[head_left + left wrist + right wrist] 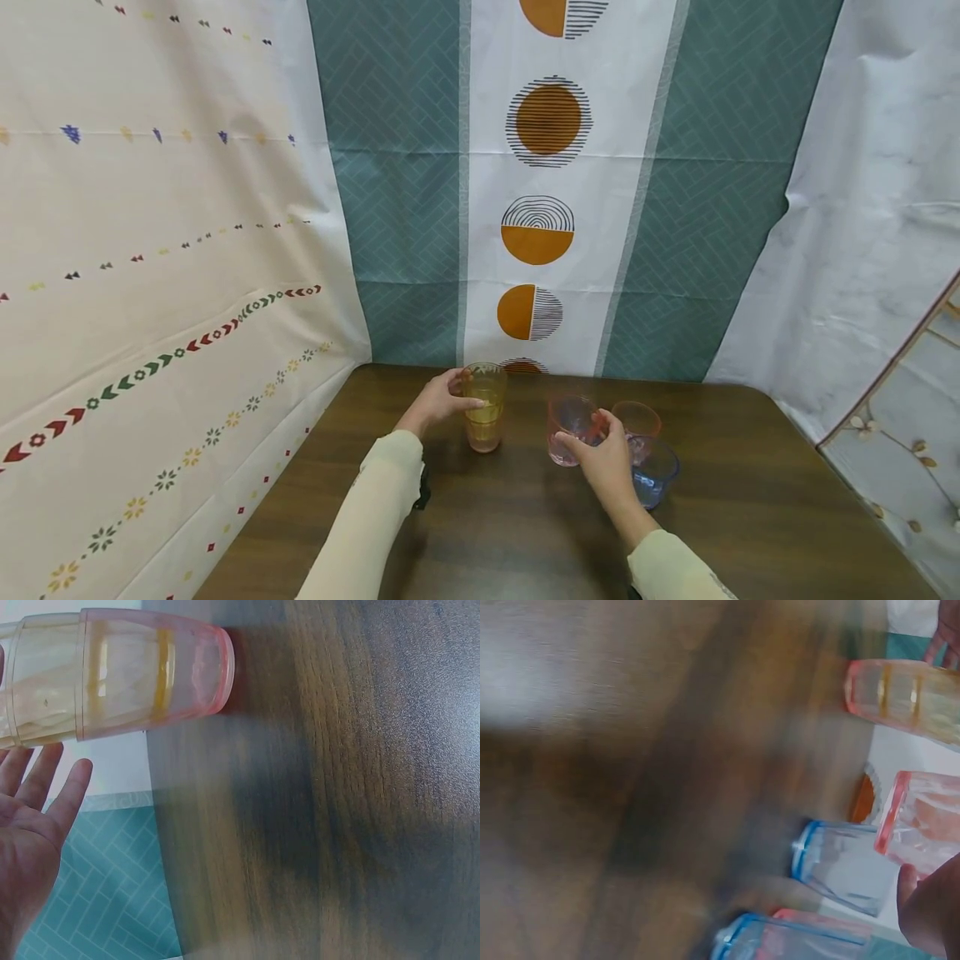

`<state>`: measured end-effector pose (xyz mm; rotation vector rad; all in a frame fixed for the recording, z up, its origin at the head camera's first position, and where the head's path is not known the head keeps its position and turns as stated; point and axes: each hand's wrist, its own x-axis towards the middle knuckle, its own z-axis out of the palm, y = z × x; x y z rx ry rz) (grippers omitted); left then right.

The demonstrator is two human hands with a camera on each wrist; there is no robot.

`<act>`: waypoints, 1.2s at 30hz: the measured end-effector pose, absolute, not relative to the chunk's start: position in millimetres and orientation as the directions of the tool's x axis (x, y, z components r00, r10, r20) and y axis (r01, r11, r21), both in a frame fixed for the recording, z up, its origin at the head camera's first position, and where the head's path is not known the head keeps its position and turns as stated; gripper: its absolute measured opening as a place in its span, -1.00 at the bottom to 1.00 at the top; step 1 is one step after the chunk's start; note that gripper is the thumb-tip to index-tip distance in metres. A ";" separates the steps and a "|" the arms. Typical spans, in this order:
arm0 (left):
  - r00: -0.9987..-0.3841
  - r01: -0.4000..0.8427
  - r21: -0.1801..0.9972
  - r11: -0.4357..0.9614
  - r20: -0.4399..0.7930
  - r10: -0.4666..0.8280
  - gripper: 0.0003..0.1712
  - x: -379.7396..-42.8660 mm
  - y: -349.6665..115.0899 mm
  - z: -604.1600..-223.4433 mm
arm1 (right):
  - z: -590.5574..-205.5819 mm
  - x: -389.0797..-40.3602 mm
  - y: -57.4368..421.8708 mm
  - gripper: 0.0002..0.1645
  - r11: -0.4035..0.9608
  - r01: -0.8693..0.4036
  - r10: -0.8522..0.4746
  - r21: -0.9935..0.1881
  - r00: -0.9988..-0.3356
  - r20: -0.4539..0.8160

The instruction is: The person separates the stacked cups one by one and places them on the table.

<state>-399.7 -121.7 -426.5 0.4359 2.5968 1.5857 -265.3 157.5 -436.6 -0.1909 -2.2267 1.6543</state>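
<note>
My left hand (442, 402) grips the upper part of a stack of clear plastic cups (485, 417), thumb on the near side. The stack is yellow above, with a pink cup at its base on the table; in the left wrist view, some fingers (67, 799) are extended beside it. With my right hand (603, 458) I hold a clear pink cup (562, 450), upright, to the right of the stack. In the right wrist view this pink cup (922, 821) has its base toward the table, and a blue-rimmed cup (844, 862) shows beyond it.
Right of my right hand stand another pink cup (641, 417) and a blue cup (656, 475), close together. The brown wooden table (510, 533) meets a patterned cloth (405, 208) at the back and a cream cloth (187, 275) on the left.
</note>
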 end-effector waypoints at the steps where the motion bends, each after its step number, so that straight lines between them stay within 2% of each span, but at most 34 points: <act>1: -0.957 0.204 0.880 0.429 0.088 0.275 -0.15 -399.8 -121.7 -426.0 | -438.8 -264.4 157.7 0.11 0.315 -0.099 0.323 -0.944 -0.924 0.204; 28: -0.959 0.203 0.874 0.442 0.086 0.270 -0.11 -398.3 -122.8 -426.3 | -476.8 -250.4 152.9 0.10 0.398 0.016 0.454 -0.917 -0.872 0.182; 36: -0.959 0.201 0.868 0.455 0.079 0.273 -0.10 -399.3 -121.6 -426.4 | -479.9 -248.0 153.2 0.11 0.386 0.040 0.481 -0.922 -0.861 0.164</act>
